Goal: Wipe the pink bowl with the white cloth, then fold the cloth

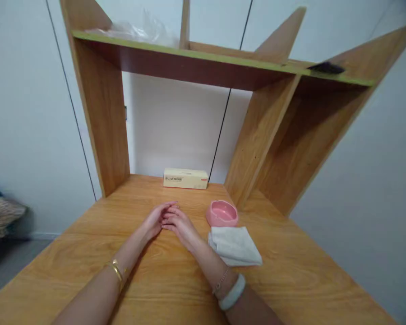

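My left hand (155, 220) and my right hand (183, 228) meet over the wooden desk (155, 280), with the fingertips of one overlapping those of the other. The fingers of both are loosely bent and a little apart; nothing shows between them, though the overlap hides part of the left palm. A folded light grey cloth (237, 246) lies just right of my right forearm. Behind the cloth, touching or nearly so, stands a pink bowl (222, 214) with a scalloped rim. Farther back is a long cream box (185, 178) with dark and red print.
Wooden uprights (104, 122) and a shelf (189, 54) rise around the back of the desk. Clear plastic wrapping (138, 31) and a dark flat object (326, 67) rest on the shelf. A divider (262, 140) stands behind the bowl on the right.
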Demonstrator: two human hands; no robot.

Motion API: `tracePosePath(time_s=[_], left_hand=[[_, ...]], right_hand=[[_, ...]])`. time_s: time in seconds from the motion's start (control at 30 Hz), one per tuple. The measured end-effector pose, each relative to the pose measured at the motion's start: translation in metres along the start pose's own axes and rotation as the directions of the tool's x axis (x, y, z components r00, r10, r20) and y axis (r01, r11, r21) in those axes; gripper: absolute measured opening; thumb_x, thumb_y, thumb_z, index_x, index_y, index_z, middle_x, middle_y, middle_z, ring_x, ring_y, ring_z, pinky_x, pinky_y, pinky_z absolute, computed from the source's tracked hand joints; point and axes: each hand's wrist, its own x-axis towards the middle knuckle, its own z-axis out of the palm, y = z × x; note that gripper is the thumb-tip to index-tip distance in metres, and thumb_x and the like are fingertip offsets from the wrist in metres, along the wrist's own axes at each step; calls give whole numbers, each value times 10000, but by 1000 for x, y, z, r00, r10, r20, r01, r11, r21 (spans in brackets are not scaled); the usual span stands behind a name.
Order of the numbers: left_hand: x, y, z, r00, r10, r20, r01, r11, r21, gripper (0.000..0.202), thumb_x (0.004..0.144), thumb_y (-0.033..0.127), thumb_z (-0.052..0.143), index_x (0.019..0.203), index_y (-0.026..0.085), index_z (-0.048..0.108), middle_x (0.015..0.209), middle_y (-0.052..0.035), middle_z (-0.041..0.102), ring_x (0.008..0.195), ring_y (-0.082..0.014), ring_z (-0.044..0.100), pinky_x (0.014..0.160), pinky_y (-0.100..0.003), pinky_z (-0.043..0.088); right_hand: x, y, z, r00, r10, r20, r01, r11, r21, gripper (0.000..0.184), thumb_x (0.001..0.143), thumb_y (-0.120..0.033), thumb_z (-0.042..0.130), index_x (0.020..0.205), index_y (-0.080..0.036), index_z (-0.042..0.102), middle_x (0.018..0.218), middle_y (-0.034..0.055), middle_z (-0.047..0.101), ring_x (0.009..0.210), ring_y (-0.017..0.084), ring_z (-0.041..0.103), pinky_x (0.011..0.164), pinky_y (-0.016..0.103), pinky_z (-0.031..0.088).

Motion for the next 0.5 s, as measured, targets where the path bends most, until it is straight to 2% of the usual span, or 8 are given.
tracePosePath(time_s=[0.07, 0.13, 0.2, 0.27, 0.3, 0.37, 0.43, 0.5], left_hand=[[1, -1, 1, 1000, 9, 12, -9, 999, -39, 191, 764, 200, 496, 874, 123, 632, 714, -36, 645, 557, -113, 577, 501, -201, 427], [1, -1, 3, 997, 74, 9, -74, 997, -3, 202, 778, 252, 487, 839, 124, 631, 689, -36, 637, 536, -110, 557, 510, -207, 423], [-1, 0, 7, 979, 202, -15, -199, 975, 94, 232, 788, 308, 478, 785, 127, 623, 697, -46, 641, 551, -112, 553, 548, -217, 426], [-7, 0, 15, 928, 370, 41, -363, 876, 317, 279, 804, 354, 461, 709, 139, 611, 685, -46, 636, 582, -124, 553, 576, -226, 415], [-13, -1, 20, 891, 437, 123, -442, 775, 452, 321, 820, 373, 439, 656, 147, 598, 654, -40, 625, 586, -128, 545, 578, -228, 402], [-27, -6, 33, 805, 469, 364, -578, 480, 660, 420, 863, 377, 374, 553, 161, 557, 580, -26, 592, 601, -132, 536, 601, -228, 382], [-44, -16, 47, 738, 338, 584, -659, 177, 731, 477, 895, 363, 325, 513, 164, 529, 512, -12, 563, 517, -114, 487, 552, -227, 341], [-59, -29, 60, 644, 153, 750, -749, -78, 658, 451, 895, 318, 346, 531, 161, 562, 529, -16, 598, 475, -98, 467, 517, -226, 311]], right_hand=[[5, -7, -2, 1000, 18, 4, -17, 987, -158, 227, 583, -113, 539, 801, -178, 537, 643, -51, 578, 514, 86, 549, 563, 230, 455], [5, -19, -8, 999, -33, -30, 20, 931, -363, 177, 631, -114, 520, 793, -180, 547, 632, -42, 583, 513, 99, 548, 554, 237, 445], [1, -38, -18, 981, -180, -69, 100, 780, -618, 152, 693, -107, 483, 792, -178, 574, 680, -14, 616, 587, 117, 576, 601, 248, 448], [-10, -61, -32, 926, -366, -91, 126, 528, -840, 176, 744, -111, 473, 835, -179, 607, 796, 23, 659, 746, 144, 611, 709, 263, 444], [-16, -71, -40, 908, -411, -80, 96, 390, -916, 178, 771, -141, 484, 879, -181, 620, 855, 39, 671, 811, 161, 616, 741, 271, 436], [-30, -88, -53, 892, -443, -91, -33, 137, -990, 188, 811, -205, 498, 938, -171, 632, 934, 75, 678, 907, 194, 611, 778, 286, 422], [-43, -96, -62, 899, -421, -121, -160, -57, -985, 204, 832, -277, 506, 928, -162, 645, 952, 101, 682, 952, 214, 605, 777, 289, 414], [-53, -99, -68, 911, -382, -155, -238, -180, -954, 223, 840, -325, 499, 880, -175, 658, 954, 103, 686, 945, 215, 612, 752, 281, 409]])
